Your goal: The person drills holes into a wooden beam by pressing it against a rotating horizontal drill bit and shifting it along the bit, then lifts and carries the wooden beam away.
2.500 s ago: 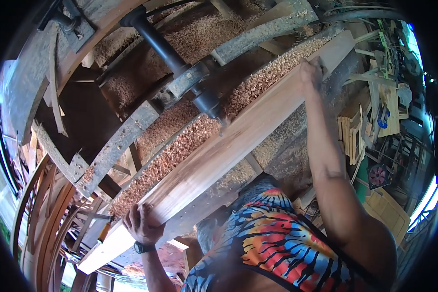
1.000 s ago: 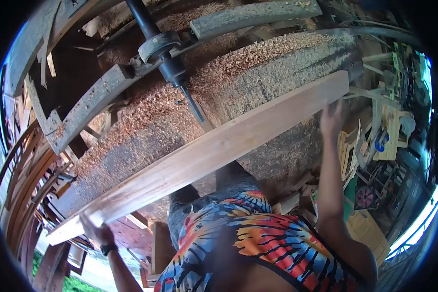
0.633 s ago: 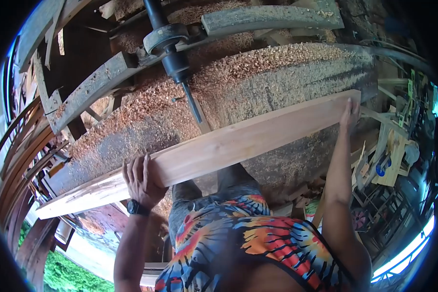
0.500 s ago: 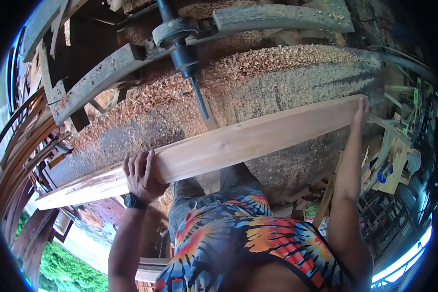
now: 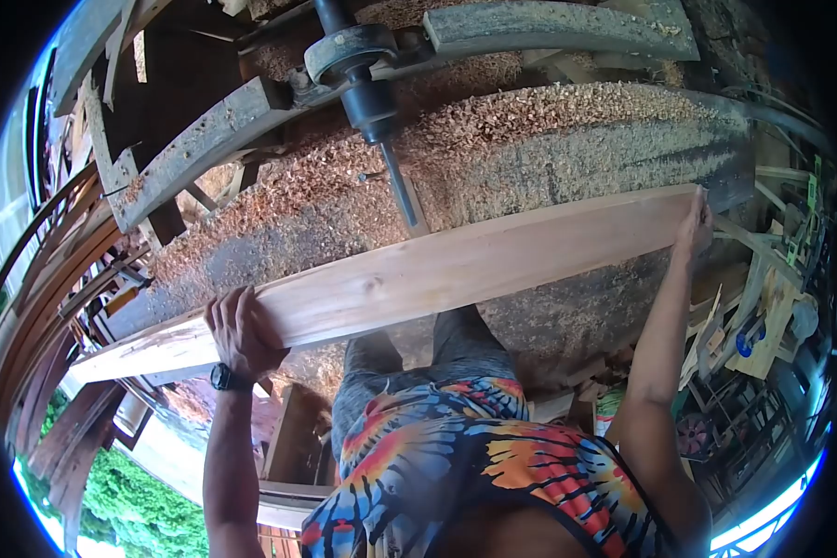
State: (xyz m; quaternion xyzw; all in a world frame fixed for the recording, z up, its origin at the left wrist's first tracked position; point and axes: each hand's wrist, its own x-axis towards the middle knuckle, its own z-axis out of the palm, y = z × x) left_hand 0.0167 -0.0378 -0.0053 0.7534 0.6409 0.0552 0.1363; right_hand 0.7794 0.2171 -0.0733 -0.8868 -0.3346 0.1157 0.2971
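A long, pale wooden plank [image 5: 474,265] lies slantwise across the dusty bench, with a small knot in its upper face. My left hand [image 5: 245,330], with a watch on the wrist, grips it left of the middle, fingers over the far edge. At the plank's right end, my right hand [image 5: 694,223] is closed round the corner; its fingertips are partly hidden. Just beyond the plank's far edge, a long drill bit [image 5: 400,186] sticks out of a dark chuck [image 5: 370,107] and points toward it. Whether bit and wood touch, I cannot tell.
Wood shavings [image 5: 530,112] lie heaped along the back of the bench [image 5: 623,153]. Curved timber pieces [image 5: 558,33] rest behind it. Bent wooden strips [image 5: 42,270] are stacked at the left. Scrap wood and a blue item [image 5: 746,340] clutter the right.
The plank has slid left relative to the drill bit, and its knot now sits left of the bit's tip. Both hands have moved left with it. The camera view has shifted slightly.
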